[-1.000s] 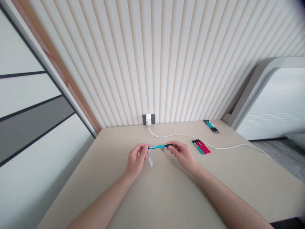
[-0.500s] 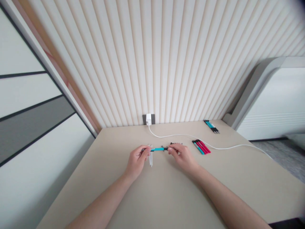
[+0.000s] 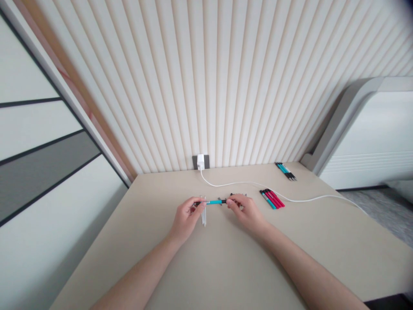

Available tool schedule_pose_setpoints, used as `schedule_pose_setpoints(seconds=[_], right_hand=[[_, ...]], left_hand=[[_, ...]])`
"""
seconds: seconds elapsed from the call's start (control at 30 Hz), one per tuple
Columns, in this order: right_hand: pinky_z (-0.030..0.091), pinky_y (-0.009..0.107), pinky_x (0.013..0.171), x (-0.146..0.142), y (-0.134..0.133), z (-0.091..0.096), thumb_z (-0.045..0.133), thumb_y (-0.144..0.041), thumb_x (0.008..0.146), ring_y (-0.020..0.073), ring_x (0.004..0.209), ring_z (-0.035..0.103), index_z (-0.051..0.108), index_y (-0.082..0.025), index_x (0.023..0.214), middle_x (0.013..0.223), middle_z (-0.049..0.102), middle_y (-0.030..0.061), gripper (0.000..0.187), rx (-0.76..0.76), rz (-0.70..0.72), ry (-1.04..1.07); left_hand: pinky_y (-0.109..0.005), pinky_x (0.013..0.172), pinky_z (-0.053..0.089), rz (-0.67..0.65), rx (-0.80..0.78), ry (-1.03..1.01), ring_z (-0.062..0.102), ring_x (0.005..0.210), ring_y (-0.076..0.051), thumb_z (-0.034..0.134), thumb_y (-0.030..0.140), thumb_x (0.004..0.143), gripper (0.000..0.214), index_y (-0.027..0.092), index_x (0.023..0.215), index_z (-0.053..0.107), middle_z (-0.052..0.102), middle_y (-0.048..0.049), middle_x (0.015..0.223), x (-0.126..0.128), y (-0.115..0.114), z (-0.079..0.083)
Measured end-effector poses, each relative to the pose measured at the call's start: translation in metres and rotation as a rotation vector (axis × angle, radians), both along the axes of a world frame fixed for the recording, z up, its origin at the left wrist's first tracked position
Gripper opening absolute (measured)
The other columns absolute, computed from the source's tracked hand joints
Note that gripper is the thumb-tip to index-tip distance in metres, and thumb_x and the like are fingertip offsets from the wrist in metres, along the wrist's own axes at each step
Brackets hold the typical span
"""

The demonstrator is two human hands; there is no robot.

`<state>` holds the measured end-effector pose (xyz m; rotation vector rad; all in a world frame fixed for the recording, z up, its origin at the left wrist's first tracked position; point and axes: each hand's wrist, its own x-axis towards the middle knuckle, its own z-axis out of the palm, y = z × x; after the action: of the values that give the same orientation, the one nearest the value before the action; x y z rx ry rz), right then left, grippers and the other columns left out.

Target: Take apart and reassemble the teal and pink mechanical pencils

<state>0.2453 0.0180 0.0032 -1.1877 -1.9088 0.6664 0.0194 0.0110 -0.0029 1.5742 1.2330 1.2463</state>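
Note:
A blue pen (image 3: pixel 213 202) with black ends is held level between my two hands, above the table. The fingertips of my left hand (image 3: pixel 187 215) pinch its left end. At its right end, my right hand (image 3: pixel 245 210) grips the black part between thumb and fingers. Several thin white pen refills (image 3: pixel 203 217) lie on the table just below and beside my left fingers. Small dark parts (image 3: pixel 220 199) lie behind the pen and by my right hand, partly hidden and too small to name.
Right of my right hand lie a blue barrel (image 3: pixel 268 199) and several red barrels (image 3: pixel 276 198). Farther back are several blue-and-black pens (image 3: pixel 285 171). A white cable (image 3: pixel 306 201) runs across the table (image 3: pixel 206 267) from a charger (image 3: pixel 200 162) at the wall.
Both hands stay nearly in place with the pen between them. My left fingers have shifted slightly on the pen's left end.

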Motion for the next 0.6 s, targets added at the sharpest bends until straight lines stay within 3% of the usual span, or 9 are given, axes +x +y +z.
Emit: schedule_pose_setpoints(seconds=[0.23, 0.5, 0.6], right_hand=[[0.046, 0.034, 0.078, 0.0004, 0.0005, -0.0011, 0.054, -0.037, 0.094, 0.0214, 0.087, 0.06, 0.071, -0.023, 0.098, 0.089, 0.069, 0.0063, 0.023, 0.098, -0.007, -0.007], [0.048, 0.037, 0.082, -0.0021, -0.0021, -0.0006, 0.054, -0.037, 0.094, 0.023, 0.091, 0.06, 0.072, -0.025, 0.103, 0.093, 0.07, 0.0071, 0.023, 0.108, 0.018, 0.02], [0.049, 0.037, 0.081, -0.0011, -0.0004, -0.0027, 0.055, -0.038, 0.094, 0.0241, 0.093, 0.06, 0.071, -0.024, 0.105, 0.097, 0.069, 0.0089, 0.024, 0.113, -0.042, 0.061]], left_hand=[[-0.023, 0.061, 0.047, 0.04, 0.041, 0.065, 0.063, 0.072, -0.016, 0.066, 0.038, 0.083, 0.024, 0.02, 0.098, 0.069, 0.071, -0.0043, 0.09, -0.0009, 0.0041, -0.004], [-0.025, 0.068, 0.049, 0.057, 0.215, 0.171, 0.062, 0.087, -0.017, 0.061, 0.032, 0.087, 0.015, 0.022, 0.096, 0.068, 0.065, -0.0048, 0.098, -0.0013, 0.0039, -0.0018], [-0.025, 0.07, 0.049, 0.063, 0.237, 0.181, 0.061, 0.087, -0.017, 0.061, 0.032, 0.087, 0.015, 0.022, 0.095, 0.068, 0.063, -0.0046, 0.097, -0.0023, 0.0051, -0.0005]])
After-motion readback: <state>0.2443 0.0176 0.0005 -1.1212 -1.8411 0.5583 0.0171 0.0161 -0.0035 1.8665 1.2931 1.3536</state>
